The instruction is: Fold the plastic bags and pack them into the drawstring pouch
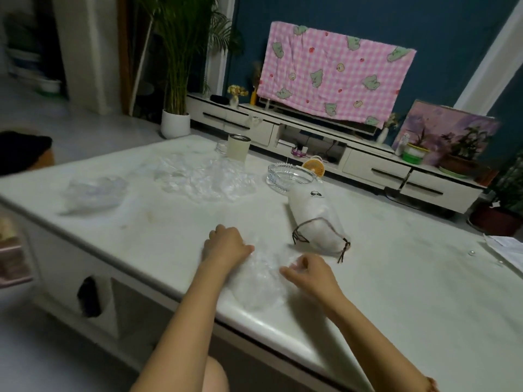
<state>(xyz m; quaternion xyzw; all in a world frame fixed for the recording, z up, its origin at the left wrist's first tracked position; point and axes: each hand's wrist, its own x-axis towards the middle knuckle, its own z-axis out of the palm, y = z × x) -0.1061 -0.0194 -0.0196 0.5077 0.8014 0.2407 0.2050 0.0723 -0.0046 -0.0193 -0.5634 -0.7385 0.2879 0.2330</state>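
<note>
A clear plastic bag [259,281] lies flat on the white table [396,292] near its front edge. My left hand [226,244] presses on the bag's upper left part with curled fingers. My right hand [310,274] pinches the bag's right side. Just beyond the hands lies a white drawstring pouch [314,219], stuffed and on its side, with brown cords trailing from its mouth. More crumpled clear bags [203,178] are heaped at the table's middle back, and another bag [93,193] sits at the left.
A glass ashtray [288,175] and an orange mini fan [312,165] stand behind the pouch. A lidded cup [239,147] and a glass jar [222,145] sit at the far edge. Papers [503,247] lie at the right edge.
</note>
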